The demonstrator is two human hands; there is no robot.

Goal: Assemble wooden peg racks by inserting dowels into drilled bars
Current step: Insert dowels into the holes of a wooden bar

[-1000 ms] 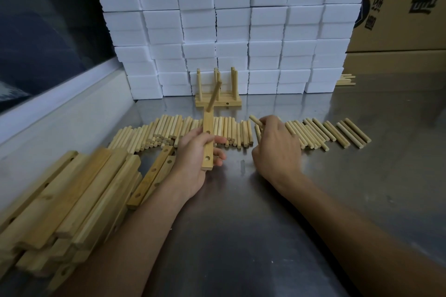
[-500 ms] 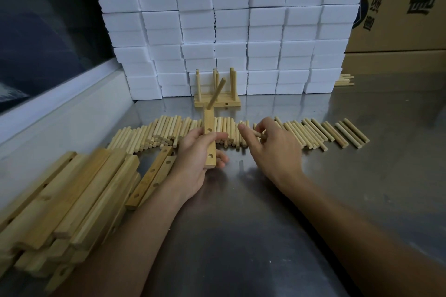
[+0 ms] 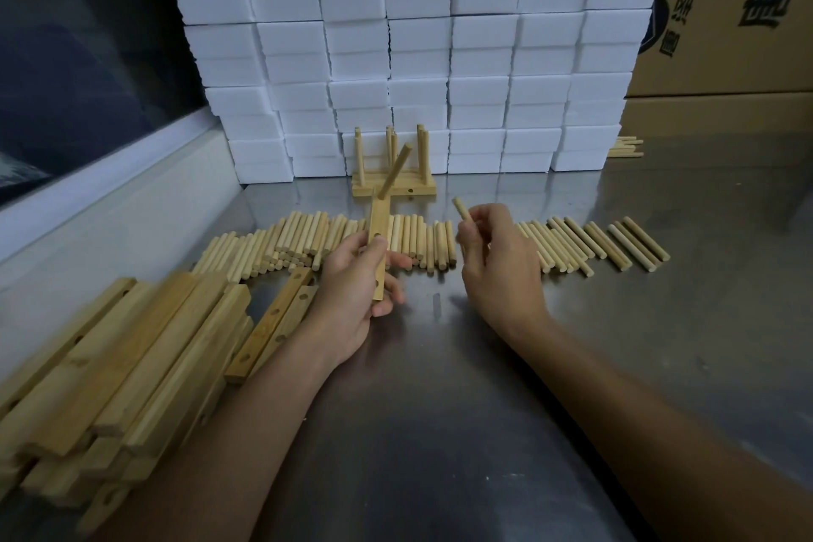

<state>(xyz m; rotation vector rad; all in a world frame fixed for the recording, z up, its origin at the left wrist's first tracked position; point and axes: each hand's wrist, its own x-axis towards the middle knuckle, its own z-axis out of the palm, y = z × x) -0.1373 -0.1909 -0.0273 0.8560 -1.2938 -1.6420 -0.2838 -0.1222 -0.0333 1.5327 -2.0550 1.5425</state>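
Right hand has lifted off dowel row, now pinching one dowel above table. Left hand grips drilled bar, fingers curled round it; one peg seated at far end.

Brushed metal table, dully glossy, streaked with reflections. Pale matt wood for dowels at 12 o'clock, smooth and round. Bare matt wood for drilled bars at 9 o'clock, grain visible, some darker. Chalky white foam blocks at 12, matt. Brown matt cardboard box at 2.
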